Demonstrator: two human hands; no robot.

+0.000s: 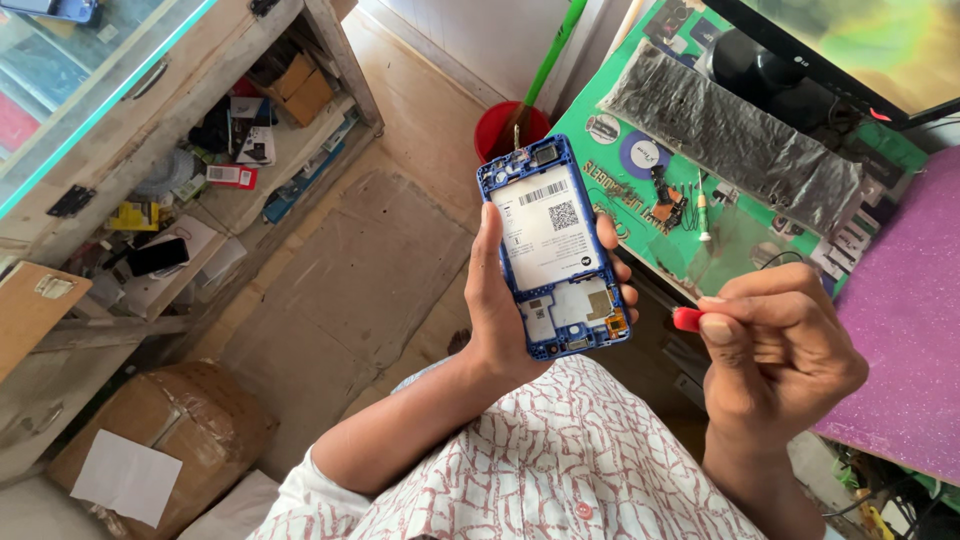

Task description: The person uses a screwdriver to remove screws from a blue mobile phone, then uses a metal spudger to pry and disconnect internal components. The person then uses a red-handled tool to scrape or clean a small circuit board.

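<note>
Gripping one opened blue phone frame [555, 250] upright in my left hand [500, 310], fingers wrapped around both its edges, I hold it above the floor; my right hand [775, 350] pinches one small red tool [687, 320] beside one green mat [720, 250].

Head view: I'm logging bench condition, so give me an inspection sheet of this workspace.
Surface: green printed work mat on a desk, purple sheet beside it.
Job's things: opened blue-framed phone with white battery, back cover off; small red-tipped tool.
Clutter: black keyboard in plastic wrap, small parts, white-handled screwdriver.
Grippers: left hand holds the phone; right hand fingers pinch the tool.
Cables: black wire on mat.
Surroundings: cluttered wooden shelves, red bucket, taped cardboard box.
</note>
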